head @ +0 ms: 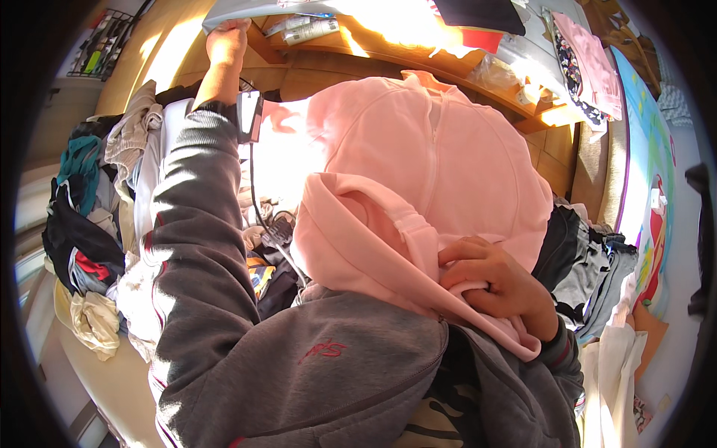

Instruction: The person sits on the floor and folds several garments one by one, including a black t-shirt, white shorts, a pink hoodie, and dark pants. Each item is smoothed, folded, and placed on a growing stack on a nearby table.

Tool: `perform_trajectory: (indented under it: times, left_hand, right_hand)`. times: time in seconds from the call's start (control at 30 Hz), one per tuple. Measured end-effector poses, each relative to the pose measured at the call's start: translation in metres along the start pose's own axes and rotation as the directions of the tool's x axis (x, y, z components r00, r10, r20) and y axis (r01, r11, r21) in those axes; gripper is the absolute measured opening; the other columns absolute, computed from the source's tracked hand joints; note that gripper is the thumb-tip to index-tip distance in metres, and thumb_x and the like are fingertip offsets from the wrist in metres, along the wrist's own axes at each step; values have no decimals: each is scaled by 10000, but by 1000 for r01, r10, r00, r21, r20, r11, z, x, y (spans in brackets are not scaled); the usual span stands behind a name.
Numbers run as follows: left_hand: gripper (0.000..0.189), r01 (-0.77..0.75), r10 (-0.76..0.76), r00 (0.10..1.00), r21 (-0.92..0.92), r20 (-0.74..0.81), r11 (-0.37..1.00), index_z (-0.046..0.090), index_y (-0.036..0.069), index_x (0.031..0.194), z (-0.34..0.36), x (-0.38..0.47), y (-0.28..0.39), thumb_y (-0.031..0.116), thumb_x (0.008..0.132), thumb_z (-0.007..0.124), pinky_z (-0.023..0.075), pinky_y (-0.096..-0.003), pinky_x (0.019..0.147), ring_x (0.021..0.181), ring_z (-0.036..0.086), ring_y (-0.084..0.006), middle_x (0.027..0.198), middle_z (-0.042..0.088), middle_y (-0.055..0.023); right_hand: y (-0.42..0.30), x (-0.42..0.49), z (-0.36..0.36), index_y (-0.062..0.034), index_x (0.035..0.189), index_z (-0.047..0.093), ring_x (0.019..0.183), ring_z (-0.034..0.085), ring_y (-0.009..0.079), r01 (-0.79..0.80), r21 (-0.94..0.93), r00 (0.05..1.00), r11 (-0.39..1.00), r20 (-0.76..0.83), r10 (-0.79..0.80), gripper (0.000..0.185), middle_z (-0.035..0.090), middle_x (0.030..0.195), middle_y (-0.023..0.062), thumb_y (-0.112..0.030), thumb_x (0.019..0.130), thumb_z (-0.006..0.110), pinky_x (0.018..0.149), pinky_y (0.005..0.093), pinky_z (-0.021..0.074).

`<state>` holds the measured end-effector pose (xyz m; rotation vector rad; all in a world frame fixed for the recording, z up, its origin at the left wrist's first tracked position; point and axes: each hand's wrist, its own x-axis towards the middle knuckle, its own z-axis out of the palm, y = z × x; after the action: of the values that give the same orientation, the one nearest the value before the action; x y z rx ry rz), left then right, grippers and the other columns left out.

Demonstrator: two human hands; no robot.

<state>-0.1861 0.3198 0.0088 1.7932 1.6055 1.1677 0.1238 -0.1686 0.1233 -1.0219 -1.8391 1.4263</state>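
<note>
A pink zip-up jacket [476, 168] is spread before me, its collar towards the low table and its zip running down the middle. Its near part is gathered into a loose, open fold [358, 252] against my body. My right hand [493, 274] has its fingers curled around a bunch of this pink fabric. My left arm stretches far forward, and my left hand [227, 42] is closed at the corner of the grey-blue tabletop [224, 11]. Bright sunlight washes out the jacket's left side.
Heaps of clothes lie at left [84, 235] and right [582, 263]. The wooden table shelf [358, 45] holds wrapped plastic items. A small device [249, 117] at my left wrist trails a cable [255, 190]. Folded pink clothing [588, 61] hangs over the table's right end.
</note>
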Motion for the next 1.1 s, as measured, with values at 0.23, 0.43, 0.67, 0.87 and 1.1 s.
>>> perform_trajectory:
  times: [0.23,0.43,0.67,0.87,1.1]
  left_hand:
    - [781,-14,-56,994,643,89,765,530,168,1340,30,16,-36,620,720,674,412,-452,998,1198,525,-352,1309,566,-148]
    - [666,164,-356,899,559,254,813,498,157,1371,2,2,-31,472,801,637,377,-470,1028,1208,532,-304,1287,582,-145]
    - [430,300,-243,903,-118,353,946,522,59,1295,-55,-115,0,148,882,599,481,-238,723,842,590,-110,1081,629,-65]
    - [383,598,-571,800,-157,187,786,586,100,703,-100,-242,-3,411,925,576,331,-217,540,557,460,-83,619,529,13]
    - [553,814,-887,353,-566,299,133,562,118,1062,-103,-260,-67,629,849,576,495,-354,742,861,522,-214,995,510,-92]
  right_hand:
    - [3,6,-4,-75,926,661,1003,555,315,-34,29,999,999,-13,34,273,572,1064,112,-10,671,585,874,388,421]
    - [8,9,-7,-76,941,663,1013,556,312,-34,1,999,999,-7,34,261,575,1072,112,-26,693,602,883,386,420]
    - [9,8,-8,-60,958,656,990,564,305,6,13,1000,1000,-14,-6,247,576,1062,116,-23,718,605,868,377,430]
    - [7,7,-5,-49,954,651,972,564,302,47,24,999,999,-11,-46,235,572,1052,116,-6,730,593,855,370,438]
    - [2,1,1,-52,947,647,978,562,299,58,-20,998,998,2,-58,239,565,1052,111,-1,720,595,862,372,433]
